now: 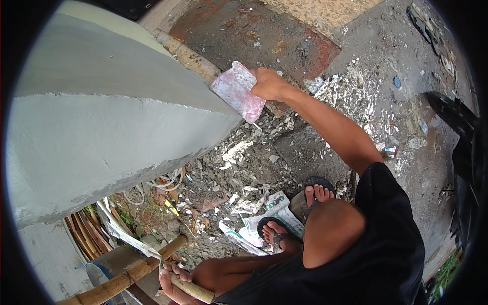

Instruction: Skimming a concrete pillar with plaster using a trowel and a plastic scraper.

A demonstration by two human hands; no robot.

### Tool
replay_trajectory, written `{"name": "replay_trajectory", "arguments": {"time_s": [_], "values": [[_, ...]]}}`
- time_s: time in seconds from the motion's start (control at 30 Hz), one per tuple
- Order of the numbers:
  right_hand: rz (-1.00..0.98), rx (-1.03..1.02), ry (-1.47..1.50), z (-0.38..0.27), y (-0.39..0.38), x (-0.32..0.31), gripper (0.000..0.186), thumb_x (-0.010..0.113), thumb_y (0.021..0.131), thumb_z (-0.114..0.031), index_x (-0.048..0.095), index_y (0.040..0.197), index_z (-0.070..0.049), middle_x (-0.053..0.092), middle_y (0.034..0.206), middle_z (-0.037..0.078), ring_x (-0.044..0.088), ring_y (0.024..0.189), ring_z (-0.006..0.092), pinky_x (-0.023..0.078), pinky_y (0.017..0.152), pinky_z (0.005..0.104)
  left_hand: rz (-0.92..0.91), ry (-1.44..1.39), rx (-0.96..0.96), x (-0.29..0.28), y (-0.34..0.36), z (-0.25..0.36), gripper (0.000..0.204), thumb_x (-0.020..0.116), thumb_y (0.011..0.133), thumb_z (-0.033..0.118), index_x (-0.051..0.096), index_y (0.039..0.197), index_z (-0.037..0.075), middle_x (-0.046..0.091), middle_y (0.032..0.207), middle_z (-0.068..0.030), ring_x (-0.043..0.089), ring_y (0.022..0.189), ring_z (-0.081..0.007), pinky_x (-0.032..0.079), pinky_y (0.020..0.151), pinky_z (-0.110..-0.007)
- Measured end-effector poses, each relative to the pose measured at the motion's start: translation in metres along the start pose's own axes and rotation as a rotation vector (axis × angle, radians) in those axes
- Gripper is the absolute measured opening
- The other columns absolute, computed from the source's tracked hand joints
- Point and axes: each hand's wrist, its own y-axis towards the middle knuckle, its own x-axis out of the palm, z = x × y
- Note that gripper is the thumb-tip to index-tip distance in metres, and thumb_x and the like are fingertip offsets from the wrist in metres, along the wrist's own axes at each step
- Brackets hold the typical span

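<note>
My right hand (268, 83) grips a flat rectangular board (234, 93), stained pink and white, held at the lower edge of a smooth grey plastered structure (117, 132) with a sharp ridge along it. At the bottom, my left hand (175, 282) is closed on the pale handle (195, 288) of a tool whose white-coated upper part reaches up and left. Just beside that hand lies a bamboo pole (101, 284), crossing above a grey container (104, 274) that is partly hidden.
Rubble and white scraps (236, 152) cover the ground round my sandalled feet. Coiled hose (168, 180) and stacked sticks (86, 234) lie by the structure's base. A stained board (259, 35) is at the top, sandals (424, 28) at upper right, a black object (462, 152) at far right.
</note>
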Motion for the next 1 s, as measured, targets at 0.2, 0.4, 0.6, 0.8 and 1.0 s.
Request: {"name": "replay_trajectory", "arguments": {"time_s": [0.2, 0.4, 0.6, 0.8, 1.0], "values": [[0.075, -0.13, -0.161, -0.009, -0.001, 0.007, 0.035, 0.059, 0.07, -0.009, 0.065, 0.099, 0.009, 0.065, 0.096, 0.031, 0.064, 0.096, 0.0434, 0.052, 0.086, 0.0452, -0.002, -0.026, -0.043, 0.003, 0.0, 0.002, 0.023, 0.047, 0.097, 0.029, 0.054, 0.1, 0.008, 0.054, 0.079, -0.0037, 0.051, 0.054, -0.0121, 0.044, 0.046, -0.023], [0.062, -0.13, -0.147, -0.015, -0.005, 0.005, 0.027, 0.06, 0.069, -0.008, 0.067, 0.087, 0.01, 0.065, 0.092, 0.032, 0.065, 0.094, 0.0432, 0.053, 0.084, 0.0461, -0.12, 0.018, -0.083, 0.003, -0.003, 0.006, 0.029, 0.047, 0.097, 0.036, 0.051, 0.103, 0.009, 0.054, 0.086, -0.0061, 0.053, 0.067, -0.0169, 0.048, 0.062, -0.029], [0.07, -0.19, -0.182, -0.025, -0.011, 0.01, 0.031, 0.058, 0.069, -0.005, 0.059, 0.094, 0.013, 0.064, 0.085, 0.032, 0.065, 0.089, 0.0454, 0.053, 0.081, 0.0482, -0.076, 0.056, -0.088, -0.002, -0.003, 0.007, 0.026, 0.045, 0.098, 0.033, 0.052, 0.103, 0.008, 0.055, 0.086, -0.0057, 0.052, 0.066, -0.0166, 0.046, 0.059, -0.03], [0.164, -0.261, -0.22, -0.054, -0.027, 0.032, 0.028, 0.06, 0.077, -0.007, 0.057, 0.099, 0.01, 0.066, 0.084, 0.029, 0.067, 0.085, 0.0425, 0.055, 0.077, 0.0455, -0.087, 0.066, -0.085, -0.002, -0.003, 0.006, 0.028, 0.048, 0.097, 0.035, 0.052, 0.103, 0.008, 0.055, 0.086, -0.0052, 0.052, 0.066, -0.0161, 0.045, 0.059, -0.029], [0.172, -0.266, -0.257, -0.075, -0.023, 0.025, 0.021, 0.045, 0.086, -0.003, 0.056, 0.1, 0.008, 0.067, 0.083, 0.026, 0.069, 0.082, 0.0398, 0.056, 0.073, 0.0462, 0.004, 0.012, 0.016, 0.001, -0.008, 0.0, 0.023, 0.047, 0.097, 0.029, 0.054, 0.099, 0.007, 0.055, 0.078, -0.0047, 0.051, 0.054, -0.0124, 0.044, 0.046, -0.024]]}}
